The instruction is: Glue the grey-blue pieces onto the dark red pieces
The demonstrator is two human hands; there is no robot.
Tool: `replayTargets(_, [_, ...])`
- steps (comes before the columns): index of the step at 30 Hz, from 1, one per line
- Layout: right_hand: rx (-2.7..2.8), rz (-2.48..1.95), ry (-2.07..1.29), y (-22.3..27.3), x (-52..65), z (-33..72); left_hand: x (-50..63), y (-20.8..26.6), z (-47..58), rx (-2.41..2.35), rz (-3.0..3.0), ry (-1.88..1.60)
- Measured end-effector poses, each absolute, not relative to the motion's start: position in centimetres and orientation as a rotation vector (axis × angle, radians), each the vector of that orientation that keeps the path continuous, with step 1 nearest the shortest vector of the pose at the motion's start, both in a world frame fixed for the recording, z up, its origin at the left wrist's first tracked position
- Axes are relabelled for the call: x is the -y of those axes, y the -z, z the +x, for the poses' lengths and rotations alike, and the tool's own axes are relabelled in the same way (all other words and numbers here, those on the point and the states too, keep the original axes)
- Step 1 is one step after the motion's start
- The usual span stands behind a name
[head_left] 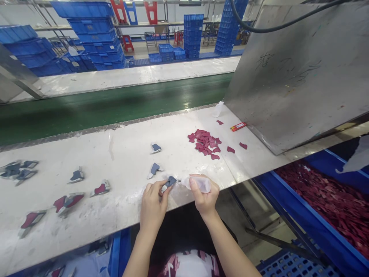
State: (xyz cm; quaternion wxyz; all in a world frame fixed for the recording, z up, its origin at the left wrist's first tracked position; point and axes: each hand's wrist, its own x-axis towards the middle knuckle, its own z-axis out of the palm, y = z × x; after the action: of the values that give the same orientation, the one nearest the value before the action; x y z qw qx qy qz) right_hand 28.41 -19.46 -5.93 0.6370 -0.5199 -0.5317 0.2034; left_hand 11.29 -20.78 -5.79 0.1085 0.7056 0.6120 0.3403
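Near the table's front edge, my left hand [154, 202] is closed on a small grey-blue and white moulded part [170, 182]. My right hand [206, 196] wraps round a translucent squeeze bottle [203, 184], tilted so its thin dark tip points at that part. Whether the tip touches it I cannot tell. Beyond my hands lie two similar grey-blue parts [154, 169]. A loose pile of flat maroon pieces [204, 141] lies to their right. At the left are several parts with maroon faces [100, 188] and several more grey-blue parts [77, 175].
A green conveyor belt [115, 105] runs behind the white table [127, 204]. A metal panel [300, 77] slants up at the right, near a red-yellow packet [238, 127] and a clear plastic item [218, 109]. A blue bin [311, 207] full of maroon pieces stands lower right.
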Motion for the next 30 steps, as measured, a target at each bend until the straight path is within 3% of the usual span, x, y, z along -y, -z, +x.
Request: replayTargets(30, [1.287, -1.12, -0.591, 5.18, 19.35, 28.13, 20.82, 6.01, 11.33, -1.76, 2.047, -1.046])
